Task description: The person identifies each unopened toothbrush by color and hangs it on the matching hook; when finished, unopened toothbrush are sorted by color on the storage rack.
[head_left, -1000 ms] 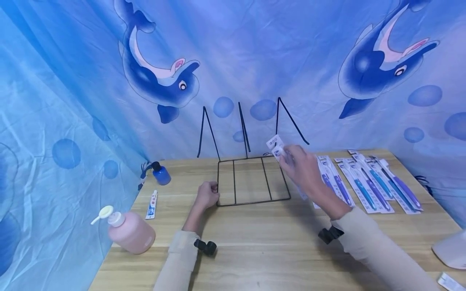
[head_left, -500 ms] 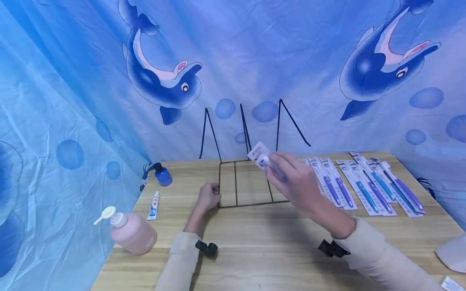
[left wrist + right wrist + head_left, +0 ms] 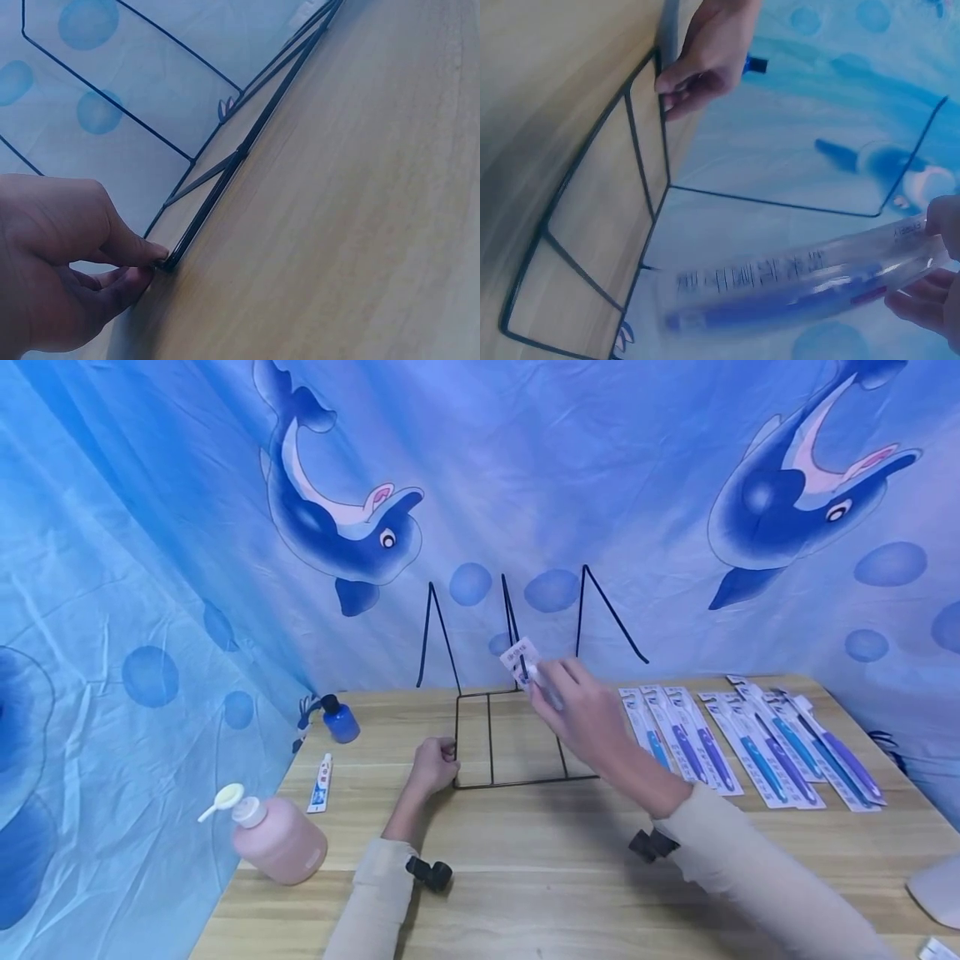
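Hands well apart here: the left hand (image 3: 433,764) pinches the side wire of the black rack (image 3: 491,739), while the right hand (image 3: 585,706) grips a toothbrush pack (image 3: 519,657) up in front of the middle hook. From the head, we get only the top of its card, with a dark length of hook against it; whether that hook is through the hole, I cannot tell.

Over to the right wrist, and there's the pack's long body, blurred, a blue-violet handle inside, sloping across the hook wires. The left wrist has the close-up of thumb and fingers meeting at the rack's corner, flat on the wood.

Now the edges! The rack's back bar runs close to the blue curtain (image 3: 637,460), so the room lies in front, where plain table (image 3: 517,893) stretches toward the person. Left of the rack there's a gap of wood before the toothpaste tube (image 3: 320,783), the blue bottle (image 3: 341,722) and the pink pump bottle (image 3: 281,842). On the right it's tighter: packed toothbrushes (image 3: 690,747) fan out just beyond the right forearm.
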Motion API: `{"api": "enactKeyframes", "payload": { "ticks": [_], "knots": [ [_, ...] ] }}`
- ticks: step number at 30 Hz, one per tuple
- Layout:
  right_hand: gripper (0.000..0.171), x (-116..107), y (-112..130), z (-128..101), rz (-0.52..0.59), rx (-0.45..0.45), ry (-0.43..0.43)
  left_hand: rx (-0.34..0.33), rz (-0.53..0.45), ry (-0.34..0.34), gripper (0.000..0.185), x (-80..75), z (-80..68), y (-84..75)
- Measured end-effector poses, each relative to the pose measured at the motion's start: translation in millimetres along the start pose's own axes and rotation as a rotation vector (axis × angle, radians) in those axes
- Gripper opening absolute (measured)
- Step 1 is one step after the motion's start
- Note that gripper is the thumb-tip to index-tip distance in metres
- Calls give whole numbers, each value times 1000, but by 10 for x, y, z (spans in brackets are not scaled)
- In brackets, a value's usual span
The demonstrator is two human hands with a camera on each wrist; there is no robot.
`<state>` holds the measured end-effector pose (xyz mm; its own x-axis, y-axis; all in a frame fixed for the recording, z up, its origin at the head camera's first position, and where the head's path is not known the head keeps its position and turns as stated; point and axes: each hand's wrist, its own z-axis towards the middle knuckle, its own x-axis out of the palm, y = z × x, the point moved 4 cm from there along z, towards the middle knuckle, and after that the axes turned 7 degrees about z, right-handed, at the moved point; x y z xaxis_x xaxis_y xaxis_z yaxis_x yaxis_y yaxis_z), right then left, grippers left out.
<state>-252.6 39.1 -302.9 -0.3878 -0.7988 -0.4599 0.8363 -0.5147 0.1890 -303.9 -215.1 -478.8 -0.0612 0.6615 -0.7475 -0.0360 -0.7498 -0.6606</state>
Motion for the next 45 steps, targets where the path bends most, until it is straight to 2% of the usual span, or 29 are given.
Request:
{"api": "enactKeyframes", "payload": {
  "ticks": [3,8,15,20,27,35,39,45],
  "knots": [
    [28,179,-147,115,23,90,26,-10,-6,-1,49,-9,1,9],
    [30,475,-425,354,108,223,18,-7,-34,-2,49,-16,-5,10],
    [22,749,-746,635,146,310,0,-19,-46,-4,50,-10,-17,-5],
    [21,832,-890,745,145,347,8,-18,-42,-12,50,-3,-12,-26],
    [22,894,-972,742,172,374,-8,-39,-46,-15,49,12,-28,-8],
    [27,887,-1025,690,197,392,-7,-31,-50,-16,50,13,-28,-3],
    [36,841,-1079,627,185,417,38,-28,-36,-12,50,31,-20,6],
    [50,665,-1339,366,113,534,165,-33,-38,-6,50,9,-23,-5]
  ]
}}
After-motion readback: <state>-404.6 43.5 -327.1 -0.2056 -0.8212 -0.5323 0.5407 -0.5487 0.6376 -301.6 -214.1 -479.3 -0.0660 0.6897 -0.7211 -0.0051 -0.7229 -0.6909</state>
